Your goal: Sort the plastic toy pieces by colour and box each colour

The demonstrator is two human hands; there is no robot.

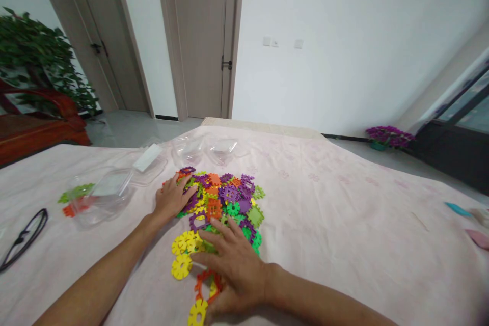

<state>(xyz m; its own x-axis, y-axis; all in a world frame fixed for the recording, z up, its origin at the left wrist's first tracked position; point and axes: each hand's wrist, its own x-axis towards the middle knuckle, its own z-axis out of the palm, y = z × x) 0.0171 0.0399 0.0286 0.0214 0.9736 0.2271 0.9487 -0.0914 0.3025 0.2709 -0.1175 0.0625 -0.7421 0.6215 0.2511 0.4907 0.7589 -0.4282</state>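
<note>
A pile of plastic interlocking pieces [231, 193] in purple, orange, green and yellow lies on the pink-white cloth. My left hand [172, 197] rests on the pile's left edge with its fingers spread. Over the near side of the pile is my right hand [237, 265], fingers apart, palm down. Yellow notched discs [181, 266] lie left of my right hand. Partly beneath that hand sits an orange frame-shaped piece [206, 285], with another yellow disc [197, 313] nearer to me. Pieces directly under both palms are hidden.
Several clear plastic containers [147, 160] stand behind and left of the pile. One clear container [103, 196] has green and orange pieces beside or under it. A black cable [26, 237] lies far left. Blue [457, 209] and pink [477, 238] items lie at the right edge.
</note>
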